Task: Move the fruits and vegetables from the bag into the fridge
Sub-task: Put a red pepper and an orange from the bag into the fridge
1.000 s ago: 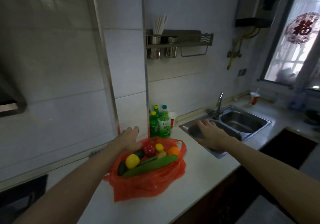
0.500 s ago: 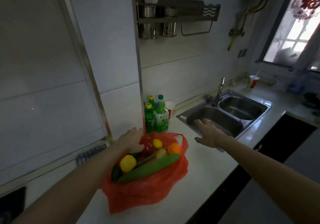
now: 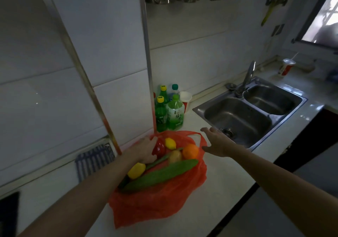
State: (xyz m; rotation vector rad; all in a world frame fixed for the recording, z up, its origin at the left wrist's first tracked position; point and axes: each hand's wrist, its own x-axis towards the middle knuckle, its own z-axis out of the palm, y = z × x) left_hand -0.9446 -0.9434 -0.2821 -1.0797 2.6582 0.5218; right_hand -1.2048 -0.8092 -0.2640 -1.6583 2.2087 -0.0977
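Observation:
A red plastic bag (image 3: 155, 200) lies open on the white counter. Inside it are a long cucumber (image 3: 161, 175), two lemons (image 3: 136, 170) (image 3: 170, 143), an orange (image 3: 190, 151), a potato (image 3: 174, 157) and a red pepper (image 3: 160, 148). My left hand (image 3: 145, 149) is at the bag's far-left rim, with fingers above and thumb below the red pepper. I cannot tell whether it grips the pepper. My right hand (image 3: 217, 143) hovers with fingers spread just right of the bag's handle, holding nothing. No fridge is in view.
Several green bottles (image 3: 175, 112) and a paper cup (image 3: 185, 97) stand just behind the bag. A double steel sink (image 3: 237, 119) with a tap (image 3: 247, 77) lies to the right. A blue rack (image 3: 93, 160) leans on the wall at left. The counter's front edge drops off at lower right.
My view has tilted down and closer. My left hand has moved down from the bag's rim onto the red pepper. My right hand has shifted left from the sink edge toward the bag's handle.

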